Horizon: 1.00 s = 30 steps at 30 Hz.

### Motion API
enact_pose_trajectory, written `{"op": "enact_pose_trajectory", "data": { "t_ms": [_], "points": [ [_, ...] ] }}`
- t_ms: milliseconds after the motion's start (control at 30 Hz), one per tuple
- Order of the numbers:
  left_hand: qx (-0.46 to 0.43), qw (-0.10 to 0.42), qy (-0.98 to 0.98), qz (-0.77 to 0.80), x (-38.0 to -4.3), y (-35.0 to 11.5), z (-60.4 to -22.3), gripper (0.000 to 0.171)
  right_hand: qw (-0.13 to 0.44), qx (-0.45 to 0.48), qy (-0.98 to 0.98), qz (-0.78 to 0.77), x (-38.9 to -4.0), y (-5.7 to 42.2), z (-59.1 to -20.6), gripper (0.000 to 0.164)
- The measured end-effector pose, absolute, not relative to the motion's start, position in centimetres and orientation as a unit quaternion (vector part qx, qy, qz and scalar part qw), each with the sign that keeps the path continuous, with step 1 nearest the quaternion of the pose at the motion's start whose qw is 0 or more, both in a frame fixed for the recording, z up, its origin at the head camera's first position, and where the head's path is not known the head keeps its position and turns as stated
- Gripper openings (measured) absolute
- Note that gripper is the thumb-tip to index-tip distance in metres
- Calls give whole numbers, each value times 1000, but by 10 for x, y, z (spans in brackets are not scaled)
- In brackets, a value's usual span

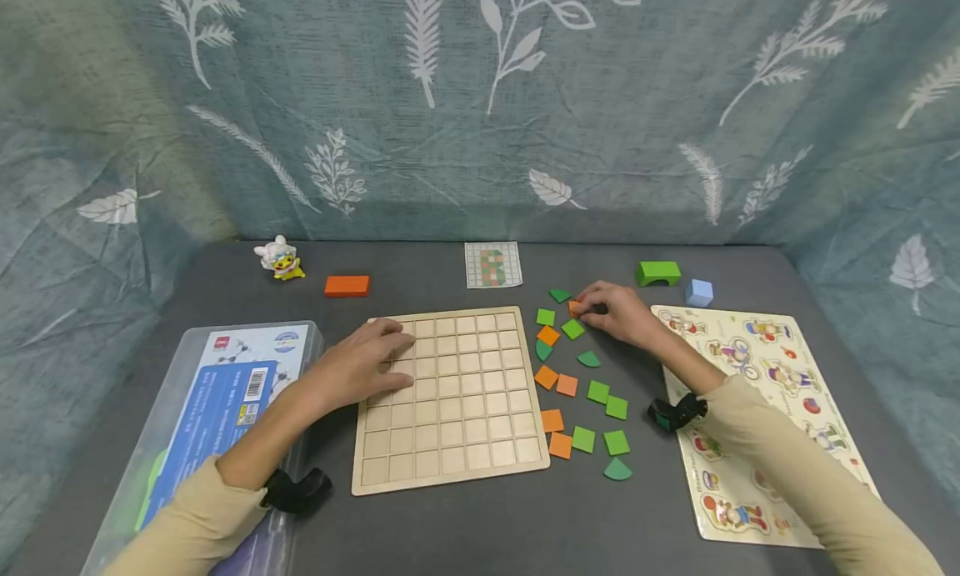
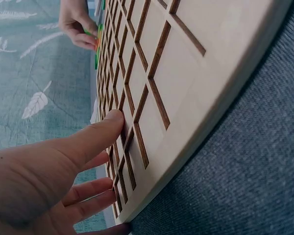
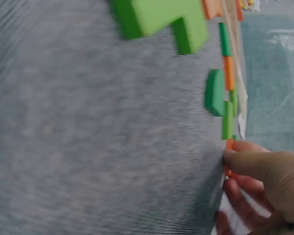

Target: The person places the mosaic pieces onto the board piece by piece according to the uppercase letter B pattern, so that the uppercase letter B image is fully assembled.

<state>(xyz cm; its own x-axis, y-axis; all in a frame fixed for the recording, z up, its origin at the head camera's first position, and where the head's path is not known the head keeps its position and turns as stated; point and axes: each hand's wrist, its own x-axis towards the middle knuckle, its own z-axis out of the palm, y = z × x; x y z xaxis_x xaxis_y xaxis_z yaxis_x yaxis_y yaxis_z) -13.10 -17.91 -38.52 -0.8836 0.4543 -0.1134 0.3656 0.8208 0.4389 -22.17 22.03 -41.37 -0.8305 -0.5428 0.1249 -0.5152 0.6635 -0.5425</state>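
Note:
A light wooden grid board point(image 1: 471, 384) lies on the dark table, its square cells bare. My left hand point(image 1: 358, 366) rests over the board's upper left edge, with its fingers and thumb spread loosely on it. To the right of the board my right hand point(image 1: 617, 311) pinches an orange square tile point(image 1: 574, 308) between thumb and fingers, low at the table. Around it lie a green square tile point(image 1: 573, 329), a dark green quarter-round tile point(image 1: 559, 295) and another orange tile point(image 1: 548, 335). More green tiles point(image 1: 597, 392) and orange tiles point(image 1: 551, 420) are scattered down the board's right side.
A small pattern card point(image 1: 513, 267) lies behind the board. Further back are a toy figure point(image 1: 283, 259), an orange block point(image 1: 347, 286), a green arch block point(image 1: 658, 272) and a light blue cube point(image 1: 698, 293). A plastic case point(image 1: 187, 343) flanks the left, a picture puzzle board point(image 1: 757, 393) the right.

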Motion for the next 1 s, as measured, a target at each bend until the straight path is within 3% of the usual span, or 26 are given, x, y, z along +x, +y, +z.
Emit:
{"op": "enact_pose_trajectory", "data": {
  "t_ms": [267, 433, 1000],
  "points": [
    [206, 102, 957, 176, -131, -176, -384, 53, -9, -327, 910, -254, -218, 216, -406, 12],
    [208, 103, 957, 175, -130, -176, -386, 52, -20, -370, 884, -285, -206, 187, -397, 14],
    [200, 99, 960, 171, -127, -175, -385, 51, 49, -476, 840, -256, -195, 70, -402, 17]
  ]
}}
